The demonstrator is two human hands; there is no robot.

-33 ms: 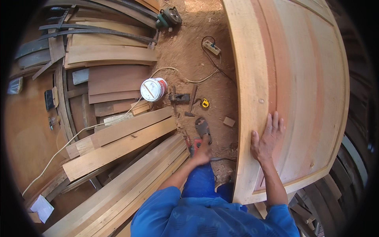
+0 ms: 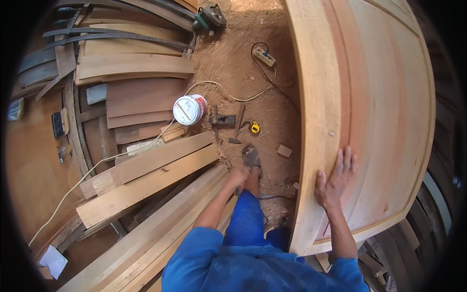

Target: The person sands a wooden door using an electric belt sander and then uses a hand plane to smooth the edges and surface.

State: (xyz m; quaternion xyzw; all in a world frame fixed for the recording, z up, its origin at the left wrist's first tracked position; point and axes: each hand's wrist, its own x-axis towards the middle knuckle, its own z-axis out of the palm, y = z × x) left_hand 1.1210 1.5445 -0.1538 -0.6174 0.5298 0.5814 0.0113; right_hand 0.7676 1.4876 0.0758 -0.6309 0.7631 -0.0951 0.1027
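Note:
My right hand (image 2: 336, 180) lies flat on a large framed wooden panel (image 2: 384, 107), fingers stretched out and a little apart, near its left edge. Over the floor by my sandalled foot (image 2: 251, 156) is my left hand (image 2: 238, 175), blurred, its fingers hidden below it. A small dark part of some object peeks out under the wrist; what it is I cannot make out. Ahead of that hand lie a hammer (image 2: 239, 121), a yellow tape measure (image 2: 255, 127) and a dark hand plane (image 2: 223, 119).
Long boards (image 2: 151, 228) are stacked at the near left, with more planks (image 2: 136, 65) beyond. A white lidded bucket (image 2: 188, 110) stands beside a pale cord (image 2: 146, 155). Farther off are a power strip (image 2: 264, 57) and a green circular saw (image 2: 209, 18).
My left hand has moved slightly left and away from me, and the red object beside it is now out of sight. The panel and my right hand appear shifted slightly right.

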